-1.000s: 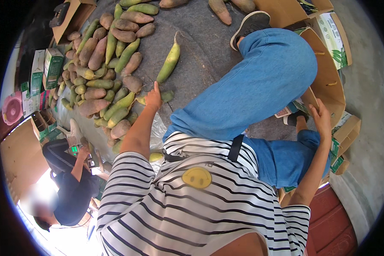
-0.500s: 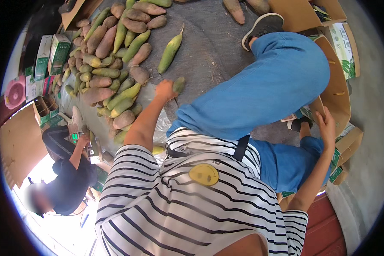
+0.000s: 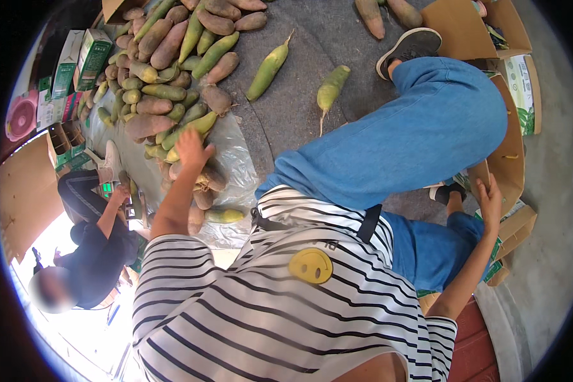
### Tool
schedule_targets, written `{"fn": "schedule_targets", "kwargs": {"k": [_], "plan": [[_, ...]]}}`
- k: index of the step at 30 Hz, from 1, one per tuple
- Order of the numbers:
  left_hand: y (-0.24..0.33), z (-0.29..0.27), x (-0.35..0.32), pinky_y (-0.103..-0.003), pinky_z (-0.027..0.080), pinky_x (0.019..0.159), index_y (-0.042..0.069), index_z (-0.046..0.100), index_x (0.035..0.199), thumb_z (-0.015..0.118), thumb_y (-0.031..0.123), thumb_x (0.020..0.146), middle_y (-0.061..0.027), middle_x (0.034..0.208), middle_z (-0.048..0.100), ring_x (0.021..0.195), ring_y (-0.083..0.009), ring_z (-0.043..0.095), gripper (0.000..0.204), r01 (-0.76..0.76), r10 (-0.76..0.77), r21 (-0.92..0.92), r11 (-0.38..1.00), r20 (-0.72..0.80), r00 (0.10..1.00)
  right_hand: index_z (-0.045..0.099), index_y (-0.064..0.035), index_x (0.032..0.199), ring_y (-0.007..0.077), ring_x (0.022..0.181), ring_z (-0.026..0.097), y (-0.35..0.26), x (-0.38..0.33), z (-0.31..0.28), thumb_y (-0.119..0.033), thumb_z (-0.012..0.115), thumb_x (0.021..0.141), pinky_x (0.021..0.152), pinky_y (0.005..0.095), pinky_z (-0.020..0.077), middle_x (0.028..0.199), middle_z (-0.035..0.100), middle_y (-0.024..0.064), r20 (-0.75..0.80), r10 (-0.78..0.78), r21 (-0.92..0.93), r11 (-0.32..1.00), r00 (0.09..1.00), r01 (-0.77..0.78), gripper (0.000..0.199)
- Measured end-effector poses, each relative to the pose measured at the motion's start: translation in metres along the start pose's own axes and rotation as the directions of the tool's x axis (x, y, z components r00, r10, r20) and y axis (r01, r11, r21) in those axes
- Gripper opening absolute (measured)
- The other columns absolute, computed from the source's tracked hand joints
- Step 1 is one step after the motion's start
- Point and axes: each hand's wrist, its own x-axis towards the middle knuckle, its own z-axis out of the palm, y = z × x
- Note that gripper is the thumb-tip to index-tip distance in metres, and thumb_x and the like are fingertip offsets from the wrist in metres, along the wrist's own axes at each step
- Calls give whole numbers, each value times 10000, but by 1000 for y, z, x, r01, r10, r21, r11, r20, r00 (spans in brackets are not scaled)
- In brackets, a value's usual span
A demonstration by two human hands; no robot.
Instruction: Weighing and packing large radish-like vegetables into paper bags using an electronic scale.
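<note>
Grey concrete floor of a packing area, lit by strong daylight.

A clear plastic sheet lies spread over part of the floor. Open brown cardboard boxes stand along the right side, and green-and-white cartons are stacked at the upper left beside a pink round fan-like object. Bright light washes out the lower left, where another person crouches.

Two green and white boxes are lying at the far left. Open brown boxes are sitting at the top right. A white box with green pictures is standing beside them.
</note>
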Motion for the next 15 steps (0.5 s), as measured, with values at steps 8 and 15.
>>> {"fn": "schedule_targets", "kwargs": {"k": [8,15], "plan": [[-60,-19,-72,-452,496,839,155,148,1481,842,348,581,-175,1470,267,1143,-311,510,1153,164,-233,181,970,481,845,553,-20,1166,198,905,600,-21,22,15,-143,562,915,803,306,459,979,637,135,49,-97,-22,995,994,98,280],[-50,9,-63,-482,403,965,106,510,1188,533,198,845,-190,1458,315,1188,-312,476,356,-259,174,206,944,358,917,562,-48,1151,213,889,616,-12,9,5,-161,574,908,782,312,466,968,644,142,-16,-61,-56,997,998,60,268]]}}
